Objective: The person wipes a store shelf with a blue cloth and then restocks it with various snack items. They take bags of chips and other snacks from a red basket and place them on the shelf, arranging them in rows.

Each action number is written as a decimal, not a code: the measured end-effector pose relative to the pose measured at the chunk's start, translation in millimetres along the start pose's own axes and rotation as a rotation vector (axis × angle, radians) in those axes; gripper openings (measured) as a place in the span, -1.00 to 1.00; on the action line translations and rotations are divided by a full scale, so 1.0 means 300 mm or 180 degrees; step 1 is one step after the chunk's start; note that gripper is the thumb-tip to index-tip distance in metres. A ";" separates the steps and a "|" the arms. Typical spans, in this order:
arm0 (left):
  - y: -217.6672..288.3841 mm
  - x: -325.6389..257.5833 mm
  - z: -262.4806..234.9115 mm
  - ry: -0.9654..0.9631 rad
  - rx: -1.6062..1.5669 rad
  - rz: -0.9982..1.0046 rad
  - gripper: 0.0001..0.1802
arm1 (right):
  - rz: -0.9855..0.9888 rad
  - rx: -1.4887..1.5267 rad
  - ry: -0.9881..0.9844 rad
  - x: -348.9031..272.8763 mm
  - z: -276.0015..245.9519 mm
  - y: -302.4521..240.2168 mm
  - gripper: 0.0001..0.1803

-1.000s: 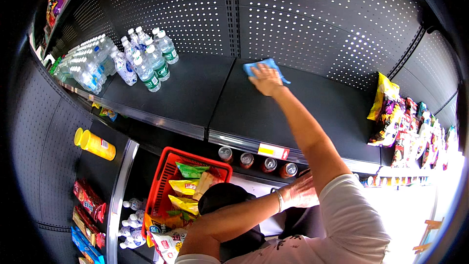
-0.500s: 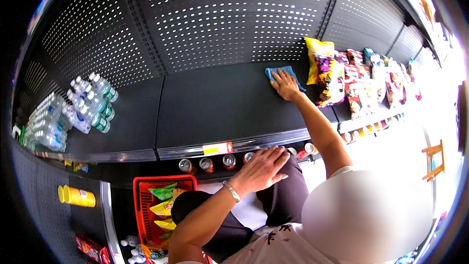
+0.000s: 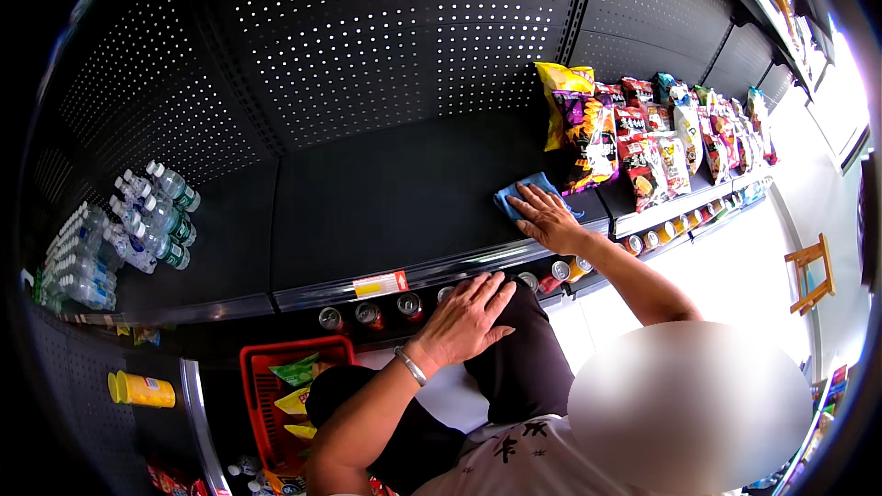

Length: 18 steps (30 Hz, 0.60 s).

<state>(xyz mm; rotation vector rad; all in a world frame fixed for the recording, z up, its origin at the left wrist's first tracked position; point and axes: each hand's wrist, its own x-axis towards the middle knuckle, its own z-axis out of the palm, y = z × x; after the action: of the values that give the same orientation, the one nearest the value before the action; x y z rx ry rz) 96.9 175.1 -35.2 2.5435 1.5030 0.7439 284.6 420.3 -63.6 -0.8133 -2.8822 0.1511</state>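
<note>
My right hand (image 3: 548, 219) lies with its fingers spread over a folded blue cloth (image 3: 514, 195) and presses it onto the black shelf (image 3: 395, 197). Hand and cloth are near the shelf's front edge, just left of a purple and yellow snack bag (image 3: 586, 140). Part of the cloth is hidden beneath the palm. My left hand (image 3: 464, 320), with a silver bracelet at the wrist, rests on my raised knee in dark trousers. Its fingers are stretched out and it holds nothing.
Plastic bottles (image 3: 161, 211) stand at the shelf's left end. Several snack bags (image 3: 648, 165) fill the right. Cans (image 3: 369, 315) line a lower shelf. A red basket (image 3: 253, 395) of snack bags stands lower left. A wooden stool (image 3: 810, 276) is far right.
My right hand has drawn the blue cloth nearer, toward the shelf's front edge. My left hand stays on the knee. The whole view has shifted slightly.
</note>
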 end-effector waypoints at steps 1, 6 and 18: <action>0.001 -0.002 -0.001 -0.0008 0.0005 -0.0017 -0.28 | 0.0013 -0.0011 0.0054 0.015 0.004 0.001 -0.37; 0.002 0.003 0.003 -0.0167 0.0039 -0.0119 -0.25 | 0.0340 -0.0283 0.0344 0.195 0.035 0.075 -0.38; -0.019 -0.001 0.007 -0.0212 -0.0052 -0.0169 -0.22 | 0.1539 -0.0114 0.0139 0.675 0.064 0.272 -0.30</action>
<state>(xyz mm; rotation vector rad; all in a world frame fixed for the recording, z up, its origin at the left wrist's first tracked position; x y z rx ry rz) 93.3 178.0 -39.1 2.4804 1.5305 0.6551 152.5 594.8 -71.2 -1.4849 -2.5978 0.1292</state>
